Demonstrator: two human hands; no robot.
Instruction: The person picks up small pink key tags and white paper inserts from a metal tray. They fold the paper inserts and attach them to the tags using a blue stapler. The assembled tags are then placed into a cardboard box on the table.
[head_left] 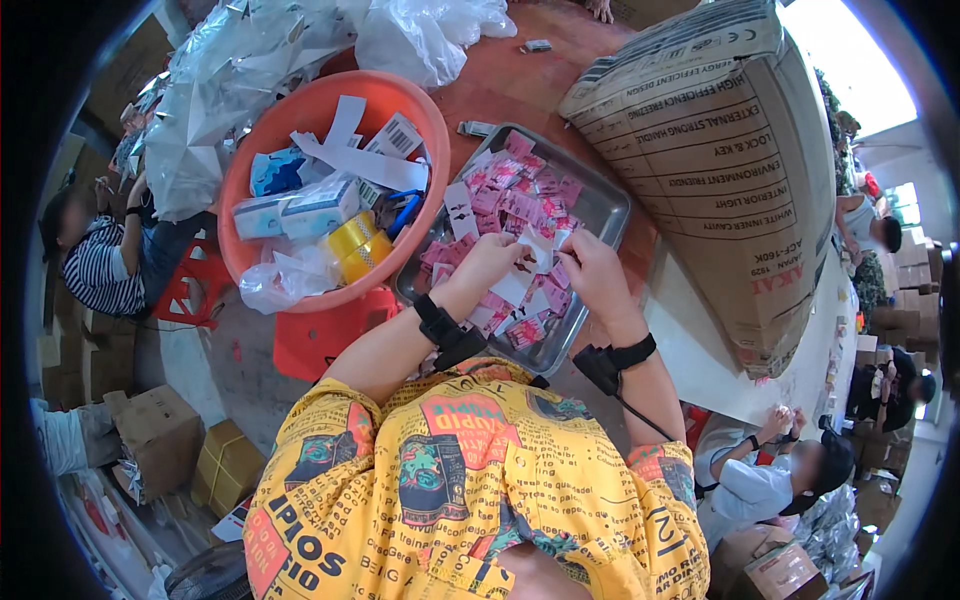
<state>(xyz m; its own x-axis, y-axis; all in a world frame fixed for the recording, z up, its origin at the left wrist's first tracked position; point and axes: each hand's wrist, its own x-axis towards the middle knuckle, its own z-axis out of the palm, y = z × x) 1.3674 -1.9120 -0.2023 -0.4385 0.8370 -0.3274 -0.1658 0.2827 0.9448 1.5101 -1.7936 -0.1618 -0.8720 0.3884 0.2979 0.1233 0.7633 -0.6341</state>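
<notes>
Over a metal tray (604,205) my two hands work close together. My left hand (482,266) is closed, pinching a white card (513,284) with small dark pieces at its edge. The fingers of my right hand (598,278) are pinched together beside that card; what lies between them is too small to make out. Small pink printed packets (520,207) fill much of the tray, under and around both hands. A second white card (460,211) with dark shapes lies on the packets at the tray's left side.
Left of the tray, an orange basin (436,165) holds boxes, paper strips and yellow tape rolls (357,247). A large cardboard carton (715,150) leans at the right. Clear plastic bags (430,35) lie at the back. Other people sit on both sides; a red stool (190,285) is at left.
</notes>
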